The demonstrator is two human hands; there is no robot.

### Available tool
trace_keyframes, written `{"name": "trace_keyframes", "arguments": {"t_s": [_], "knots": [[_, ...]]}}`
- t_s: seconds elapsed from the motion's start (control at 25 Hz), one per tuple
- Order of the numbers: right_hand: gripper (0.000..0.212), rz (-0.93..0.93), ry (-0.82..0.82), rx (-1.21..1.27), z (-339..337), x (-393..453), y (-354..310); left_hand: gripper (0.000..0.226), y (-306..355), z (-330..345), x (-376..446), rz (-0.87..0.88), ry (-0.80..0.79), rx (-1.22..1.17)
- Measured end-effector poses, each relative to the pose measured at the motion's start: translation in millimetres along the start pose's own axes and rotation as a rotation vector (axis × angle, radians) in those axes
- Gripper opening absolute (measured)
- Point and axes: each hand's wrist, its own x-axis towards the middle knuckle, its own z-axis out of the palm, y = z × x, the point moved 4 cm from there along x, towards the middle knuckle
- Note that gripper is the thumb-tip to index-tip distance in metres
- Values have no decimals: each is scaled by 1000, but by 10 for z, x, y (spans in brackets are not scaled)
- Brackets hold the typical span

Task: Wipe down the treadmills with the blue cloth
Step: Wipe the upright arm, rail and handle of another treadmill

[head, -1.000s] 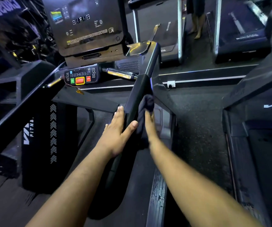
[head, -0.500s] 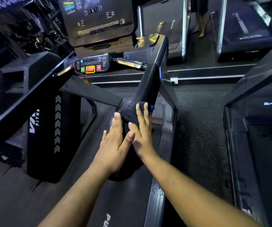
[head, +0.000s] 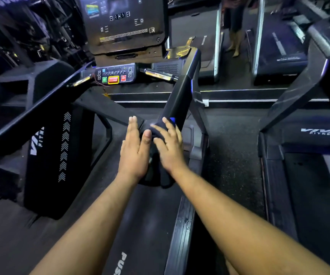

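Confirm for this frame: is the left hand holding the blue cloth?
No. The left hand lies flat with straight fingers against the handrail, while the blue cloth sits under the right hand.

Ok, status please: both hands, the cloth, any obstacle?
Left hand flat against black handrail. Right hand presses dark blue cloth on rail. No obstacle visible.

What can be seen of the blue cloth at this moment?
The blue cloth looks dark navy, soft and bunched, draped over the near end of the treadmill's right handrail. Most of it is hidden under the hands. The right hand presses it with spread fingers; the left hand lies flat beside it, thumb on the cloth. A brighter blue edge shows near the right fingertips.
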Motion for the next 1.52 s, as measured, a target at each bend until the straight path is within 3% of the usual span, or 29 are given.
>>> {"name": "trace_keyframes", "arguments": {"t_s": [0.36, 0.48, 0.56, 0.68, 0.8, 0.92, 1.08, 1.16, 1.24, 1.4, 1.52], "knots": [[53, -242, -197, -90, -293, -1050, -274, 100, -289, -59, -991, -240, -72, -63], [56, -294, -215, -85, -490, -1286, -227, 104, -366, 67, -1370, -242, -11, -147], [58, -249, -195, -46, -653, -1389, -128, 87, -368, 237, -1589, -312, 49, -300], [63, -169, -171, -2, -1011, -1473, 47, 49, -161, 666, -1699, -356, -78, -607], [83, -58, -161, 32, -1521, -1524, 167, 42, 167, 970, -1591, -334, -117, -814], [99, 93, -50, -9, -2155, -1530, 447, 40, 562, 1295, -1418, -288, -209, -867], [78, 329, 67, 182, -2890, -1616, 768, 27, 1105, 1855, -1268, -272, -412, -925], [53, 333, 191, 199, -3207, -1630, 782, 21, 1342, 2053, -1160, -223, -487, -892], [34, 286, 340, 59, -3495, -1653, 695, 26, 1548, 2251, -1020, -122, -541, -833], [34, 205, 621, -183, -3835, -1688, 388, 41, 1939, 2582, -750, 148, -608, -666], [37, 168, 807, -335, -4064, -1673, 40, 38, 2299, 2797, -561, 282, -666, -726]]}}
